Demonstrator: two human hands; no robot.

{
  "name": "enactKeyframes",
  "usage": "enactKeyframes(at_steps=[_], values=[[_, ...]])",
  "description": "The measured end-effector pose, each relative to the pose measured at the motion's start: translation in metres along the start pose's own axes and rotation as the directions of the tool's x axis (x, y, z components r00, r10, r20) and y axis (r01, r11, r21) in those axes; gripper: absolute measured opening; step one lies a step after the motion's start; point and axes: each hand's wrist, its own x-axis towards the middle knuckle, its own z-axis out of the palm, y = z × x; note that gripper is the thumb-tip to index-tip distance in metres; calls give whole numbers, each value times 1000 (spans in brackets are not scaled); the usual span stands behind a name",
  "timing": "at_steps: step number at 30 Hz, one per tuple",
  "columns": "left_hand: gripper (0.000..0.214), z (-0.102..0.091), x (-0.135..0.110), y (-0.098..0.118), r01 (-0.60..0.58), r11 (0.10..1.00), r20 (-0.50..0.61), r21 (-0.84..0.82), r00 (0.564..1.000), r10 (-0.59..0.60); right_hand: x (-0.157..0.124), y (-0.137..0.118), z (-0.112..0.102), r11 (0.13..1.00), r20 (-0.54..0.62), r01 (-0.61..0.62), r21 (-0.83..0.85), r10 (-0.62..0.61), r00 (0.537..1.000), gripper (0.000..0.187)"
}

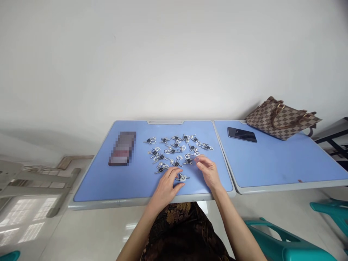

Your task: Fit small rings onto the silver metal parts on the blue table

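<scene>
Twenty-odd small metal fittings lay spread on a blue table, with one fitting just below the pile. The left hand was right at it, fingers loosely together, though I couldn't tell if they had hold. The right hand sat just beside the pile, fingers apart. A dark rectangular thing was blurred out.

A dark top, nearly black, carries a mottled print of gold-brown flowers and leaves and shows only as a strip at the bottom of the view. The left forearm and right forearm are bare, slender and smooth down to the wrists, and the left hand and right hand are narrow, long-fingered and unadorned
</scene>
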Motion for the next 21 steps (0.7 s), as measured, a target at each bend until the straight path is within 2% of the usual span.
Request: enactKeyframes(at_steps=[3, 6, 10, 15, 21], values=[[39, 1, -2, 2, -8, 999, -23, 46, 1000, 9, -2, 2, -1, 998, -21, -22, -54, 21, 1000, 19], [31, 1, -2, 6, -21, 994, -20, 104, 1000, 23, -3, 1, 2, 998, -34, -70, -9, 69, 997, 23], [18, 4, -1, 10, -23, 986, -4, 166, 1000, 24, -3, -3, 8, 998, 25, -67, 1, 67, 997, 24], [15, 6, 1, 10, -18, 992, -38, 124, 999, 23, -8, -4, 9, 996, 97, -8, -84, 16, 995, 19], [28, 10, 1, 8, 1, 987, -45, 159, 999, 7, -18, 1, 11, 966, 139, 99, -239, -67, 988, 17]])
